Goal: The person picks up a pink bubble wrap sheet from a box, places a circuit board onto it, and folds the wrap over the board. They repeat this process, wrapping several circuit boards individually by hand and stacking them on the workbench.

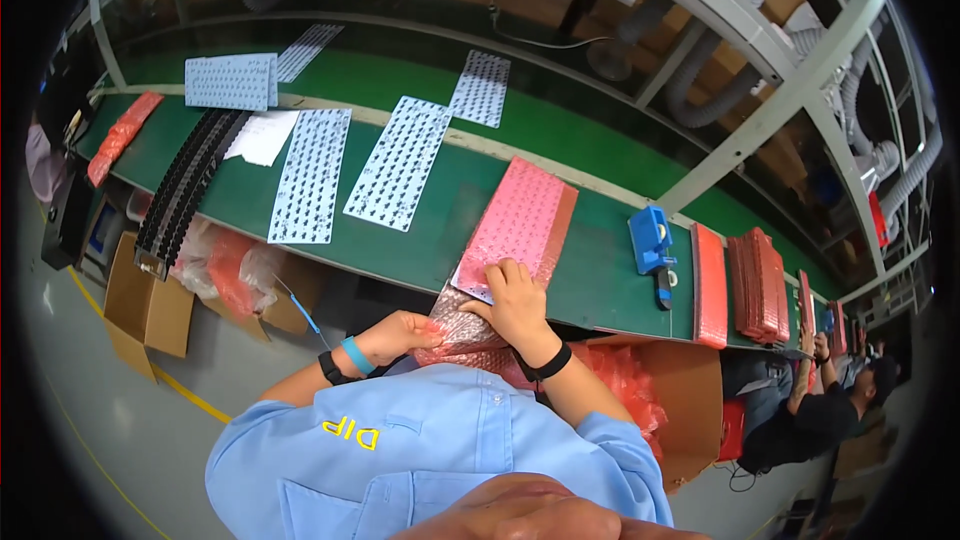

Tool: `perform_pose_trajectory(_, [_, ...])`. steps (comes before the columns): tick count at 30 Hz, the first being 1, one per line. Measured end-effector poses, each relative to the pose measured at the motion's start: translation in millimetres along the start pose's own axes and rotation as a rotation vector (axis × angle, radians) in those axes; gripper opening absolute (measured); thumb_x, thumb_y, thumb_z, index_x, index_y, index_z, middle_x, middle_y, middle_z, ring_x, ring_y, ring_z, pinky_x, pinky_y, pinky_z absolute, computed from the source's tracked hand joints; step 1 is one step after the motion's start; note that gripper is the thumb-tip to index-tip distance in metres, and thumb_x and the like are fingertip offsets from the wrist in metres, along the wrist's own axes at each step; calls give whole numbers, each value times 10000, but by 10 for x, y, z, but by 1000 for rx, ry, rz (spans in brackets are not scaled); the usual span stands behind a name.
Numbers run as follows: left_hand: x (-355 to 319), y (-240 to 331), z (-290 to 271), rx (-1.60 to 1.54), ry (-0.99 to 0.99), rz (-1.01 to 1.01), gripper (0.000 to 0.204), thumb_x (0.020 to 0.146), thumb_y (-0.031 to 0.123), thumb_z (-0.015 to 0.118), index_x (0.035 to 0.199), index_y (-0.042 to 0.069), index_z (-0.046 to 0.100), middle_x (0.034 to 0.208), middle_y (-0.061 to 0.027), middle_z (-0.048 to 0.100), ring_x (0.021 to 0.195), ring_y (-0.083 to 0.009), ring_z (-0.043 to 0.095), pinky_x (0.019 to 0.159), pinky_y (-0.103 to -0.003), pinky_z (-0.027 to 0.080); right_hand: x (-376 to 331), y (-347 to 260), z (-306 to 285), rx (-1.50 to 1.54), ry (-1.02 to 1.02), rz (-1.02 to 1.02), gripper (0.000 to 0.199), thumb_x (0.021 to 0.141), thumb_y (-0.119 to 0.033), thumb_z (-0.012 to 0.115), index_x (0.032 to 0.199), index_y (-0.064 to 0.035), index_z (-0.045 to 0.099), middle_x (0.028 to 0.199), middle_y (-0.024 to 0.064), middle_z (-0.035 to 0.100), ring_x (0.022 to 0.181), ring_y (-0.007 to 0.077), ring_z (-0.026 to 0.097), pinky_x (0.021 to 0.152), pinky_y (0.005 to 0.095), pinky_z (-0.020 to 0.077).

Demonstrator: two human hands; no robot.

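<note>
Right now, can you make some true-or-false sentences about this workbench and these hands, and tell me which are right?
1. The right hand touches the flat, translucent pink bubble-wrap sleeve. True.

2. The left hand holds the blue plastic tool with a black handle. False: it pinches crinkled, pinkish bubble wrap; the tool is on the long green bench.

3. The bright blue wristband is on the right wrist. False: it is on the left wrist.

4. A flat, pink-wrapped package sits to the right of the blue tool. True.

5. The open brown cardboard box on the left stands on the bench. False: it stands below the bench.
</note>
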State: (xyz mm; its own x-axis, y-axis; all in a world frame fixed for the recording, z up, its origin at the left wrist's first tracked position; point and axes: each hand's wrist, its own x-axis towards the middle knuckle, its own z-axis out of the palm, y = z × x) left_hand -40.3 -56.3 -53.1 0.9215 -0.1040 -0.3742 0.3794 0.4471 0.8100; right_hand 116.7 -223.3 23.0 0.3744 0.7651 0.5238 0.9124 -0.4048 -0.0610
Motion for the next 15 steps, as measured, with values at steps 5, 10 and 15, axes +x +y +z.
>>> perform_pose_trajectory(5, [-11, -16, -16, -35, -29, -50, 223, 909, 33, 631, 1124, -25, 652, 970, -75, 706, 848, -119, 669, 768, -248, 546, -80, 40, 148, 35, 4, -15, 394, 704, -418, 758, 901, -114, 605, 864, 26, 547, 755, 215, 561, 566, 336, 457])
perform_pose_trajectory(10, [-35, 136, 9, 53, 20, -60, 190, 904, 66, 657, 1071, -22, 680, 973, -60, 707, 837, -103, 663, 752, -247, 541, -117, 37, 247, 34, 104, -46, 378, 697, -367, 771, 932, -97, 646, 934, 26, 595, 771, 206, 561, 593, 339, 457])
perform_pose_trajectory(15, [-267, 788, 60, 805, 141, 103, 210, 834, 180, 744, 932, -3, 715, 913, -58, 715, 805, -142, 672, 738, -260, 536, -94, 4, 156, 93, 74, -12, 367, 674, -286, 790, 961, -84, 685, 972, 33, 630, 759, 204, 566, 609, 325, 473])
